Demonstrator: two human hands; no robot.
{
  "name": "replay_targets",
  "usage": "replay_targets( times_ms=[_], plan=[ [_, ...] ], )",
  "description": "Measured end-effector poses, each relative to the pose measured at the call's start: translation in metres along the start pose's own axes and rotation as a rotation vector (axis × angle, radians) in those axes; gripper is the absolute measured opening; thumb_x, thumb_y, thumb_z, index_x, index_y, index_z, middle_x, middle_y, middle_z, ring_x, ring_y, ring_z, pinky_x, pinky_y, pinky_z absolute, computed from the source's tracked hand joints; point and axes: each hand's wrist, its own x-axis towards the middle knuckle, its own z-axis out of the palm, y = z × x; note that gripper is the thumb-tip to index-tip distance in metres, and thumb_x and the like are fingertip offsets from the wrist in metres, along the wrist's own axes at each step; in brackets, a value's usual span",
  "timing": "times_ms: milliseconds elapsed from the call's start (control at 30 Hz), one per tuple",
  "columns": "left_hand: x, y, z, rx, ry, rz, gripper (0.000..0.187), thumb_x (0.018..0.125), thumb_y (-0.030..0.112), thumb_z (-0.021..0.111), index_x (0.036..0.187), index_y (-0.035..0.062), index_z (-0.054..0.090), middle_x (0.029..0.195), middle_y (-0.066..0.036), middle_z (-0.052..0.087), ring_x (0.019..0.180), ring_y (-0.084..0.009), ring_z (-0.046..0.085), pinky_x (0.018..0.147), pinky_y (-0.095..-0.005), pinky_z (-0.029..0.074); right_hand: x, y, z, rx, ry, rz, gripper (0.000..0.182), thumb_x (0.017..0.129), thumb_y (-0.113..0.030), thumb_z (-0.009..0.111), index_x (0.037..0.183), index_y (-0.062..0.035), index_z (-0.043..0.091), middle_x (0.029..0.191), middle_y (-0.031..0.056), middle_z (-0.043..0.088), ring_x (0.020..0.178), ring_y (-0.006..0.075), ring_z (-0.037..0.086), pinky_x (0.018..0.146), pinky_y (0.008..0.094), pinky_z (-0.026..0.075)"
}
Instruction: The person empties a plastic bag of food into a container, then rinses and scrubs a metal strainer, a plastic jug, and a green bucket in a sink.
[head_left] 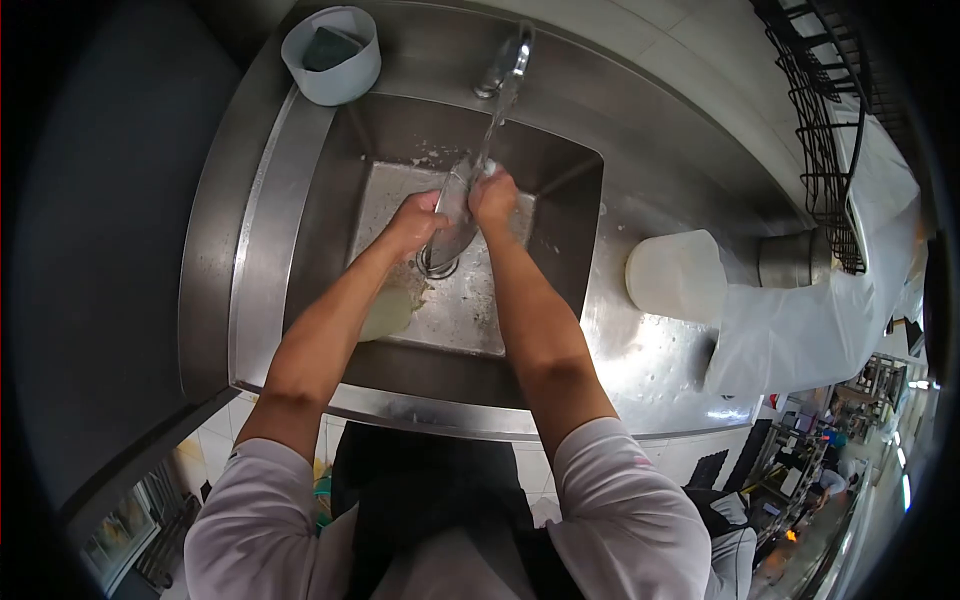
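Note:
Over the steel sink basin (470,300), a clear, shiny round item, perhaps a lid or shallow dish (455,232), is tilted on edge between my hands. My left hand (414,222) grips its left edge with the thumb on it. My right hand (493,197) is closed at its upper right side, with something small and white at the fingertips. Water runs from the faucet (522,55) onto the item and my right hand. Below the item is the drain (438,264), partly hidden. A pale yellowish item (388,312) lies in the basin, partly behind my left forearm.
A white tub (345,82) with a dark green pad stands at the sink's back left corner. On the right counter are a translucent white container (678,275), a metal pot (786,262) and plastic sheeting (790,335). A black wire rack (825,150) hangs above.

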Motion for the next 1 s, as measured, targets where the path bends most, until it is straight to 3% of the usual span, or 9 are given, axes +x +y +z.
replay_targets(
  times_ms=[200,400,500,600,667,733,800,900,1000],
  plan=[
    [0.020,0.003,-0.002,0.037,0.080,0.019,0.030,0.082,-0.005,0.054,0.111,0.0007,0.062,0.103,-0.005,0.065,0.090,-0.0132,0.060,0.079,-0.0289,0.048,-0.037,-0.044,-0.005,0.098,0.146,-0.547,0.038,0.092,-0.037,0.054,0.112,-0.0065,0.063,0.120,0.0247,0.057,0.116,0.0377,0.052,0.098,0.0427,0.040],
    [-0.007,0.009,0.004,-0.081,0.039,-0.041,0.028,0.085,-0.002,0.054,0.113,-0.0007,0.060,0.106,-0.005,0.064,0.093,-0.0121,0.059,0.081,-0.0284,0.048,0.020,-0.015,-0.024,0.092,-0.357,0.107,0.041,0.092,-0.035,0.055,0.123,-0.0084,0.058,0.127,0.0227,0.054,0.115,0.0390,0.053,0.098,0.0417,0.041],
    [0.001,0.019,0.004,-0.294,0.219,0.012,0.025,0.086,0.001,0.056,0.111,-0.0003,0.059,0.103,-0.005,0.064,0.093,-0.0133,0.059,0.082,-0.0286,0.048,-0.033,-0.020,0.003,0.259,0.015,-0.220,0.042,0.093,-0.036,0.053,0.124,-0.0079,0.058,0.124,0.0249,0.056,0.112,0.0393,0.054,0.096,0.0423,0.043],
    [0.022,0.009,-0.003,-0.441,0.369,0.028,0.019,0.089,0.005,0.058,0.107,0.0011,0.059,0.099,-0.006,0.064,0.091,-0.0154,0.060,0.079,-0.0294,0.050,-0.075,-0.024,0.014,-0.117,0.267,-0.544,0.051,0.094,-0.043,0.048,0.131,-0.0067,0.052,0.129,0.0280,0.052,0.112,0.0413,0.055,0.095,0.0427,0.043],
    [0.024,0.009,0.004,-0.488,0.426,0.066,0.018,0.091,0.007,0.058,0.107,0.0010,0.060,0.097,-0.007,0.065,0.087,-0.0157,0.062,0.072,-0.0298,0.053,-0.052,-0.032,-0.009,0.205,-0.066,-0.016,0.051,0.093,-0.036,0.052,0.135,-0.0084,0.048,0.139,0.0250,0.042,0.121,0.0394,0.048,0.101,0.0416,0.037],
    [0.014,0.008,0.012,-0.544,0.383,0.069,0.019,0.090,0.007,0.059,0.108,0.0015,0.060,0.096,-0.008,0.064,0.085,-0.0175,0.062,0.071,-0.0323,0.053,-0.028,-0.018,-0.002,0.100,-0.194,0.052,0.052,0.092,-0.029,0.056,0.139,-0.0103,0.045,0.144,0.0230,0.037,0.127,0.0385,0.043,0.105,0.0415,0.034],
    [0.011,0.008,0.017,-0.589,0.386,0.096,0.019,0.090,0.008,0.060,0.108,0.0027,0.060,0.095,-0.009,0.064,0.085,-0.0192,0.062,0.070,-0.0339,0.053,-0.011,0.021,0.039,-0.427,-0.105,-0.356,0.055,0.089,-0.020,0.061,0.140,-0.0124,0.043,0.145,0.0220,0.036,0.130,0.0386,0.040,0.107,0.0424,0.032],
    [0.035,0.003,-0.002,-0.478,0.572,-0.040,0.017,0.090,0.009,0.060,0.106,0.0052,0.060,0.094,-0.010,0.064,0.084,-0.0214,0.063,0.072,-0.0363,0.053,-0.061,-0.020,0.036,0.364,0.125,-0.207,0.056,0.086,-0.012,0.064,0.139,-0.0105,0.045,0.142,0.0241,0.040,0.131,0.0400,0.038,0.107,0.0443,0.032],
    [0.048,0.002,-0.011,-0.629,0.706,-0.061,0.017,0.090,0.010,0.060,0.107,0.0067,0.057,0.101,-0.011,0.062,0.089,-0.0238,0.062,0.076,-0.0402,0.053,-0.097,-0.026,0.010,0.242,-0.054,-0.243,0.054,0.081,-0.012,0.064,0.134,-0.0108,0.051,0.143,0.0231,0.039,0.132,0.0427,0.034,0.111,0.0454,0.026]
  ],
)
